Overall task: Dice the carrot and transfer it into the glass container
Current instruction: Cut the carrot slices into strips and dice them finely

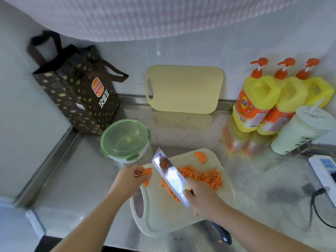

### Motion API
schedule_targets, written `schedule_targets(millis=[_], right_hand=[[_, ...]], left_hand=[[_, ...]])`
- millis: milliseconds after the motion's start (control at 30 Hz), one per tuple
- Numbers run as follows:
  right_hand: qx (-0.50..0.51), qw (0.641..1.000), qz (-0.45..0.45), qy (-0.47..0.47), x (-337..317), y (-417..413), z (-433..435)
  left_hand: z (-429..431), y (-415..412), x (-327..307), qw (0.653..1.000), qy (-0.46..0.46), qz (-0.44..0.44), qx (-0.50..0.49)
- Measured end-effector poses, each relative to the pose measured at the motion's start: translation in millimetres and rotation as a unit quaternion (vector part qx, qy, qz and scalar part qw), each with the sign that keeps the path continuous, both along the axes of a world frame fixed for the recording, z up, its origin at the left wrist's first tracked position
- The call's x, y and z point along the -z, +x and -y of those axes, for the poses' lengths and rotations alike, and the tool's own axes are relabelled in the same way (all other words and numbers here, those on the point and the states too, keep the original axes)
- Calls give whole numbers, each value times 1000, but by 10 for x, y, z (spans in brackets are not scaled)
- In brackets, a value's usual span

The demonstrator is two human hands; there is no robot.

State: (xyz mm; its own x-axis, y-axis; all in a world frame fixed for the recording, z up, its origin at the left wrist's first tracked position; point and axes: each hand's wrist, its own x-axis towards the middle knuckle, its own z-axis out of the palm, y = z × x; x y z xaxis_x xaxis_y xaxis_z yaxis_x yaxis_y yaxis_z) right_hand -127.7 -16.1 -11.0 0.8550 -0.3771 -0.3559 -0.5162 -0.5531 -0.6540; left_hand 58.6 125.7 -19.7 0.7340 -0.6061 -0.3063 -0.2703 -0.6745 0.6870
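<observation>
A pile of diced carrot (pixel 203 176) lies on the pale cutting board (pixel 163 213) near the counter's front edge. My right hand (pixel 201 195) grips a cleaver (pixel 171 176), its wide blade tilted up over the dice with a few bits on it. My left hand (pixel 130 176) pinches a carrot slice (pixel 147 172) at the board's left edge. A half-round carrot piece (pixel 201 156) rests at the board's far corner. The glass container (pixel 125 140), covered by a green lid, stands just behind my left hand.
A second cutting board (pixel 183 88) leans on the back wall. A brown paper bag (pixel 76 91) stands at the back left. Three yellow pump bottles (pixel 272 99), a drink cup (pixel 300 131) and a power strip (pixel 325 170) crowd the right side. Another knife handle (pixel 221 233) lies at the front.
</observation>
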Motion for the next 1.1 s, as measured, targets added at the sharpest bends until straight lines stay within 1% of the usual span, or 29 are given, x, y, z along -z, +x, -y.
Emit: schedule_targets(millis=[133, 200, 300, 433, 500, 533, 633, 667, 733, 800, 833, 933, 1100], right_hand=[[-26, 999, -21, -4, 171, 44, -275], [-18, 999, -32, -22, 213, 19, -285], [15, 998, -26, -52, 225, -59, -190], [62, 996, -28, -52, 190, -170, -83], [58, 996, -29, -63, 140, -187, -90], [52, 996, -32, -67, 120, -194, -101], [50, 997, -18, -54, 107, -213, -133], [50, 997, -15, -54, 114, -219, -147], [38, 997, -17, -57, 130, -243, -196], [18, 997, -22, -70, 117, -256, -257], [13, 997, -29, -77, 124, -258, -284], [9, 997, -33, -74, 195, -267, -309], [10, 997, -19, -81, 223, -260, -359]], left_hand=[[-226, -141, 21, 999, 11, -30, -37], [-273, -239, 40, 997, 18, -62, -30], [-260, -383, 107, 995, 32, -97, -20], [-70, -573, 238, 996, 28, -79, -38], [21, -669, 285, 995, 24, -88, -49], [50, -701, 308, 995, 32, -76, -49], [52, -710, 364, 997, 60, 3, -41], [31, -698, 371, 998, 64, 17, -22], [-24, -686, 374, 993, 93, 35, 67], [-42, -704, 380, 975, 136, 71, 160], [-31, -713, 385, 968, 151, 81, 182], [46, -724, 386, 965, 168, 91, 178], [127, -769, 394, 981, 145, 80, 105]])
